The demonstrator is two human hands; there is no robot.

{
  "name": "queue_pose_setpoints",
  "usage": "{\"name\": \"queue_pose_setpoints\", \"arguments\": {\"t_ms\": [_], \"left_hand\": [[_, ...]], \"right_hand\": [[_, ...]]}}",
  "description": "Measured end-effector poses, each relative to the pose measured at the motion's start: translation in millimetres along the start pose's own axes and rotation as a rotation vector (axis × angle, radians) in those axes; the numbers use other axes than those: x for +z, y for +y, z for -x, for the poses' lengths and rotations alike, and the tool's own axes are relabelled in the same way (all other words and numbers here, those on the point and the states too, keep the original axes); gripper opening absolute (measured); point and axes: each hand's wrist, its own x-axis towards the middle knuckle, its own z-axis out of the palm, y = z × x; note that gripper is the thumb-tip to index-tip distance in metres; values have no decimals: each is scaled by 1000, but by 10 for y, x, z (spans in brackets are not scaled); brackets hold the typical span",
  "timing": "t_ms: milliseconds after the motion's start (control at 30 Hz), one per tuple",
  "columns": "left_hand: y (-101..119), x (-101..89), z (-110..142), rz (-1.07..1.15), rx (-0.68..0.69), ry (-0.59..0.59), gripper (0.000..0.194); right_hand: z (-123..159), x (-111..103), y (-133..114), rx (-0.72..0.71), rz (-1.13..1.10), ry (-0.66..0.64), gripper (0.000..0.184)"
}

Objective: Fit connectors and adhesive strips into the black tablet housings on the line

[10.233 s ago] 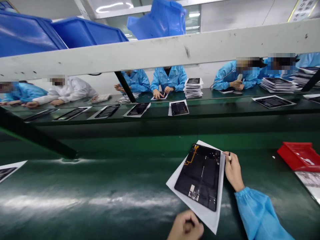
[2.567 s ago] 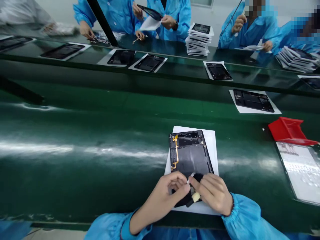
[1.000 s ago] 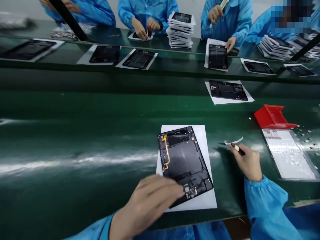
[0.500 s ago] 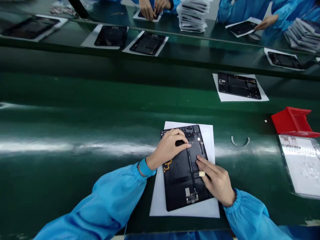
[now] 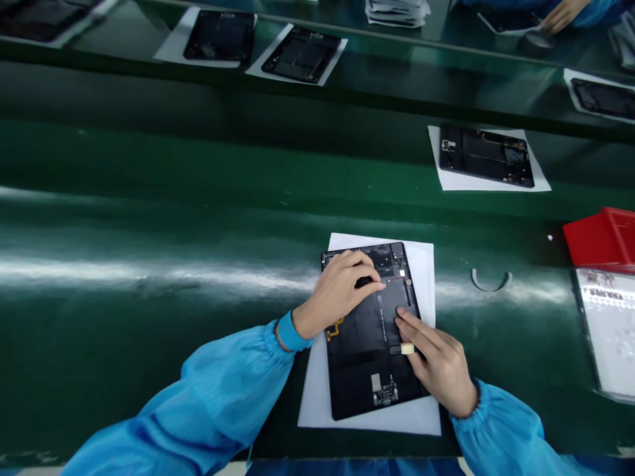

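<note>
An opened black tablet (image 5: 357, 360) lies slightly turned on a white paper sheet (image 5: 317, 413), its inner parts showing. My left hand (image 5: 342, 287) is over its upper part, thumb and forefinger pinched together near the top of a thin strip (image 5: 381, 316); whatever is between them is too small to make out. My right hand (image 5: 439, 357) rests at the tablet's right side, with two fingertips on its surface. By its thumb, a small cream piece with a dark end (image 5: 407, 348) seems held under the fingers. An orange flex cable (image 5: 336, 328) shows near my left wrist.
Another opened tablet (image 5: 483, 155) lies on paper further back. Right of my work are a curved grey strip (image 5: 491, 285), a red bin (image 5: 598, 238) and a clear bag (image 5: 610, 330) of small parts. Several tablets stand on the raised shelf; a co-worker's hand (image 5: 563, 14) is beyond.
The view has tilted down and turned a little left, so the far things sit higher and further right. My left hand keeps its pinch; my right hand stays almost in place on the tablet.
</note>
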Motion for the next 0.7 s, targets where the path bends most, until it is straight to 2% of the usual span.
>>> {"name": "queue_pose_setpoints", "arguments": {"t_ms": [167, 267, 367, 467, 600, 700], "left_hand": [[8, 13, 1, -20, 0, 3, 13], [12, 9, 8, -37, -2, -1, 13], [18, 2, 19, -44, -26, -4, 14], [27, 5, 17, -18, -33, 14, 20], [49, -4, 16, 199, -77, 171, 18], [61, -62, 149, 298, -147, 318, 17]], "right_hand": [[7, -47, -65, -35, 24, 34, 32], [62, -96, -166, -144, 78, 51, 23], [69, -123, -254, -245, 113, -20, 21], [-61, -121, -280, -222, 133, -73, 25], [-376, -89, -227, -150, 134, -114, 22], [-523, -32, -163, -108, 91, -95, 18]]}}
